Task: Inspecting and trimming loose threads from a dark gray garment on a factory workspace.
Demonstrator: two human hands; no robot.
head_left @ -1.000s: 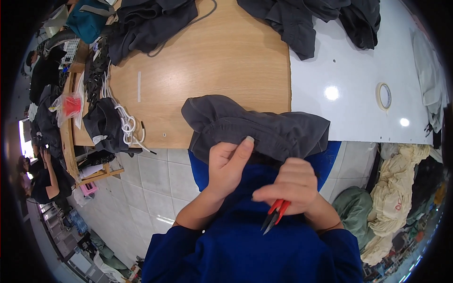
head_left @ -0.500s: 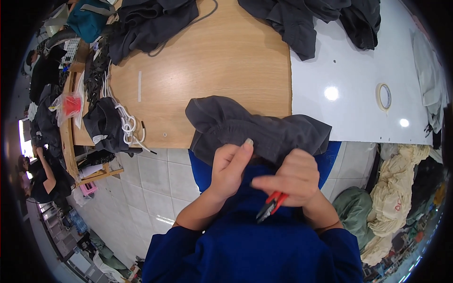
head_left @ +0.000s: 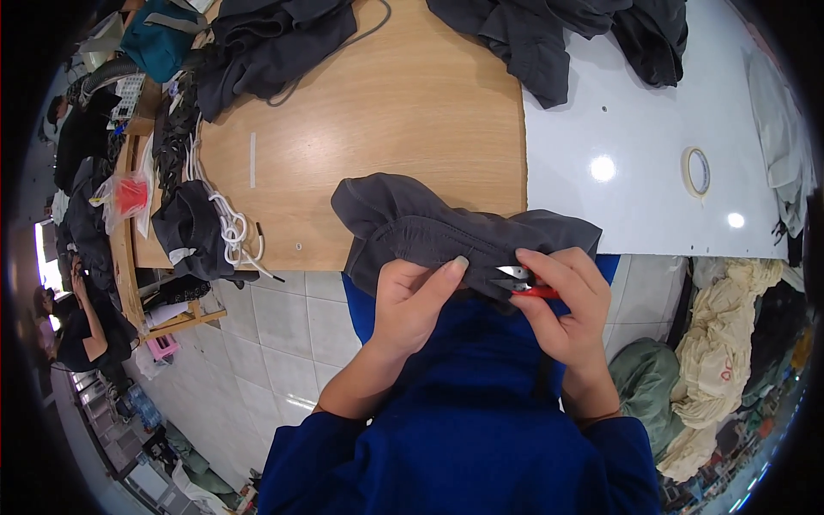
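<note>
A dark grey garment (head_left: 463, 236) lies bunched over the table's front edge, a stitched seam running across its middle. My left hand (head_left: 415, 305) pinches its near side, thumb on top and fingers tucked beneath the cloth. Red-handled thread snips (head_left: 534, 290) are in my right hand (head_left: 571, 305), between thumb and fingers. Their metal blades are parted and point left, over the garment close to my left thumb.
Dark garments (head_left: 506, 43) lie at the table's far side. A tape roll (head_left: 696, 172) rests on the white section. White cords (head_left: 232, 227) and dark cloth (head_left: 189, 225) are at the left. Cream fabric (head_left: 717, 343) is heaped at right; another person (head_left: 81, 318) is far left.
My right hand has turned the snips from pointing down toward me to pointing left, and brought them up to the garment. My left hand keeps its hold, shifted very slightly.
</note>
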